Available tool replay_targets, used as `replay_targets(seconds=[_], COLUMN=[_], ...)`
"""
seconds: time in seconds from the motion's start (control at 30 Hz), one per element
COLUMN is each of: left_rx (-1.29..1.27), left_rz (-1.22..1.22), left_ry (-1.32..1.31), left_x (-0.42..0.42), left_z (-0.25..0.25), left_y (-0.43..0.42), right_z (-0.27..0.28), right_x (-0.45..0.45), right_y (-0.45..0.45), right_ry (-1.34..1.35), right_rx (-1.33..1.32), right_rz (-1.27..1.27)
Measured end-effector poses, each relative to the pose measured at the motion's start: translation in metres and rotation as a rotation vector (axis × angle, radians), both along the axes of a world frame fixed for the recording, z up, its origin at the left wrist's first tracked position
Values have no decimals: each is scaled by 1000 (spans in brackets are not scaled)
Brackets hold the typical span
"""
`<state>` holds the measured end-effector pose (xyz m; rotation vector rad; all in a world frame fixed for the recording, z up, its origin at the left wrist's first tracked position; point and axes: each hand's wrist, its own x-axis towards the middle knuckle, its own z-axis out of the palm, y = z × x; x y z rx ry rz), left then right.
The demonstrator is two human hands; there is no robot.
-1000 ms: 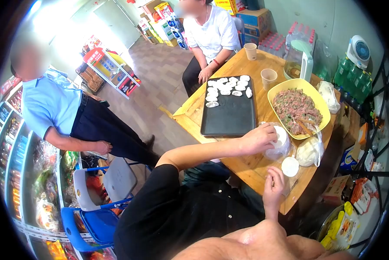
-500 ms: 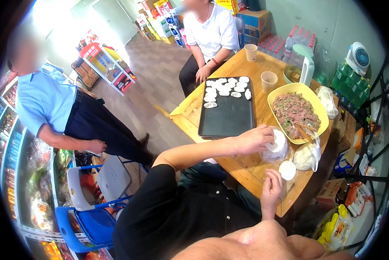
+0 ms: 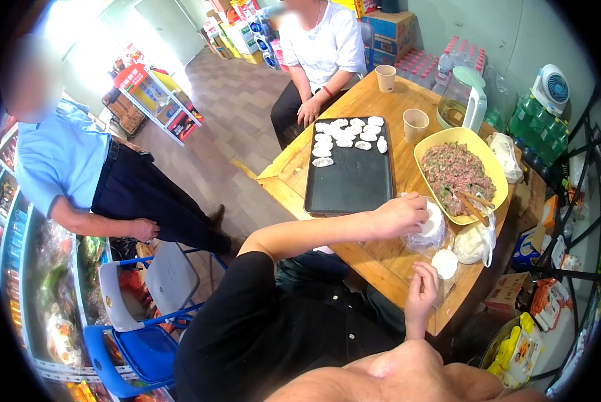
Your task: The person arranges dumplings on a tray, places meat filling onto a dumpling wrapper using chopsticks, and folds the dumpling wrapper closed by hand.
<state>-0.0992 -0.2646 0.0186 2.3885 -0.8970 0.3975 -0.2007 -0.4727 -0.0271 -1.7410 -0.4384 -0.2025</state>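
Observation:
My left hand (image 3: 402, 216) reaches across the wooden table (image 3: 381, 262), its fingers pinched at the edge of a stack of round white wrappers (image 3: 431, 220) in clear plastic; what they grip is too small to tell. Beside a single white wrapper (image 3: 445, 264) is my right hand (image 3: 422, 289), with its fingers curled in and nothing visible in them. A white lump in a plastic bag (image 3: 472, 242) lies near that wrapper. Minced filling and wooden sticks are in the yellow bowl (image 3: 424, 155). Several filled white pieces lie at the far end of the black tray (image 3: 348, 187).
Two paper cups (image 3: 385, 79) and a clear jug (image 3: 462, 100) stand at the table's far side. A person in white (image 3: 327, 47) sits beyond the table; another in blue (image 3: 66, 157) stands left. Folding chairs (image 3: 173, 275) and stocked shelves (image 3: 29, 281) are at the left.
The whole view has shifted slightly, moving the standing person and chairs left in the picture. Both hands keep nearly the same places beside the wrappers.

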Motion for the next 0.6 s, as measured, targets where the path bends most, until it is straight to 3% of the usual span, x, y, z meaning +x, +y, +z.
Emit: replay_targets(seconds=[0.6], left_rx=[45], left_rz=[-19], left_ry=[-14], left_x=[-5], left_z=[8], left_y=[4], right_z=[5], right_x=[1], right_y=[-1], right_ry=[-6], right_rx=[-45], right_rz=[14])
